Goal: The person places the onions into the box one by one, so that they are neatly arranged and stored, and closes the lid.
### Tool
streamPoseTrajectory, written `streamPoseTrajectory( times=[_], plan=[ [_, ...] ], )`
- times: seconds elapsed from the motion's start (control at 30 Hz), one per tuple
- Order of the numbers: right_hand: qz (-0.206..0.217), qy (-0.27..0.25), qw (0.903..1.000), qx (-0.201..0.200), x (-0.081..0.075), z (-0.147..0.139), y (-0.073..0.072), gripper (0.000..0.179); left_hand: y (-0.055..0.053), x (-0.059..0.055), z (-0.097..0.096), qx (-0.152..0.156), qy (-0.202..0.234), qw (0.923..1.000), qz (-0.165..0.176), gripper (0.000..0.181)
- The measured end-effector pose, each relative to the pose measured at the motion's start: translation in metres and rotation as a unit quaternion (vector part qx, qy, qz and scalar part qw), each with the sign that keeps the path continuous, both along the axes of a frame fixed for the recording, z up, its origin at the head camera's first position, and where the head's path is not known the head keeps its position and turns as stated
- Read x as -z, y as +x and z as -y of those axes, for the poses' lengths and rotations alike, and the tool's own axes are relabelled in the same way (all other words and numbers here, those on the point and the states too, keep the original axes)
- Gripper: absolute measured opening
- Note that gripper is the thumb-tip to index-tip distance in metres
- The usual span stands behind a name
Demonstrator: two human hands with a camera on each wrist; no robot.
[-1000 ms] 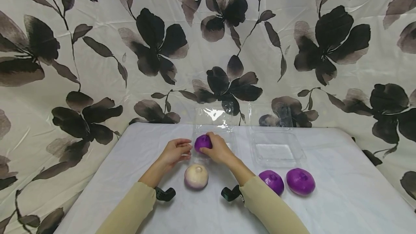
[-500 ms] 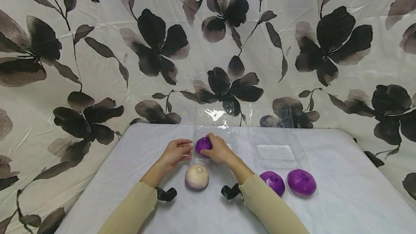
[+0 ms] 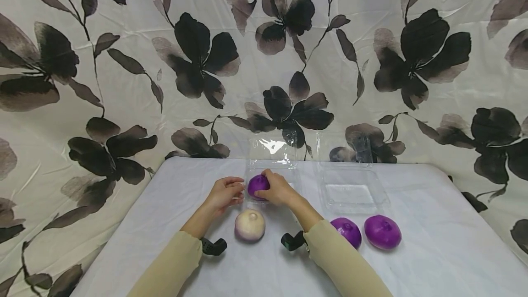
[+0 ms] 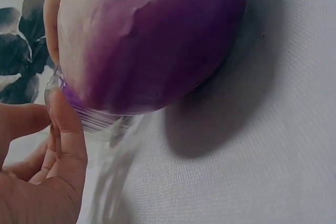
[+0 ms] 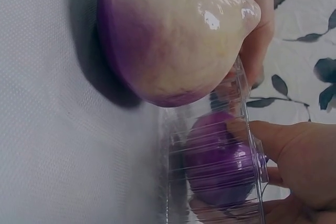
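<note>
My right hand (image 3: 279, 189) grips a small purple onion (image 3: 257, 187) inside a clear plastic clamshell container (image 3: 294, 182); thumb and fingers are curled round it. In the right wrist view this onion (image 5: 218, 161) shows through the container's ribbed wall. My left hand (image 3: 224, 194) is at the container's left side, and in the left wrist view the thumb and index finger (image 4: 68, 124) pinch its rim. A larger white-and-purple onion (image 3: 250, 225) sits on the table before the container, between my forearms. It hides part of the container in both wrist views.
A second clear clamshell container (image 3: 352, 191) stands with its lid up to the right. Two purple onions (image 3: 382, 232) lie in front of it, one partly behind my right sleeve (image 3: 342, 255). A floral cloth (image 3: 264, 68) hangs behind the white table (image 3: 433, 223).
Almost nothing differs. My left forearm has shifted very slightly to the right, while both hands and the gripped onion keep their places.
</note>
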State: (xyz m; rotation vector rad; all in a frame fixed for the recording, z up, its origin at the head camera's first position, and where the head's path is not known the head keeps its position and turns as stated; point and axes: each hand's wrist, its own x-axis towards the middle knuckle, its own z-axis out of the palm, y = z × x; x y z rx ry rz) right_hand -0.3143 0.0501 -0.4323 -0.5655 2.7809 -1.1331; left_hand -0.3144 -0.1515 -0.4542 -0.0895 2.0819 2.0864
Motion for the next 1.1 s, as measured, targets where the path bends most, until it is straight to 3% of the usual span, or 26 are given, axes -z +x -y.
streamPoseTrajectory(
  times=[0.77, 1.1],
  plan=[
    [0.01, 0.005, 0.9998, -0.018, -0.0065, -0.0026, -0.0016, 0.062, -0.0042, 0.0005, -0.0039, -0.013, -0.001, 0.9999, -0.003, 0.037],
    [-0.002, 0.019, 0.9996, -0.02, -0.0062, -0.0062, -0.0018, 0.067, -0.0039, 0.0011, -0.0028, -0.004, -0.011, 0.9999, -0.005, 0.035]
  ],
)
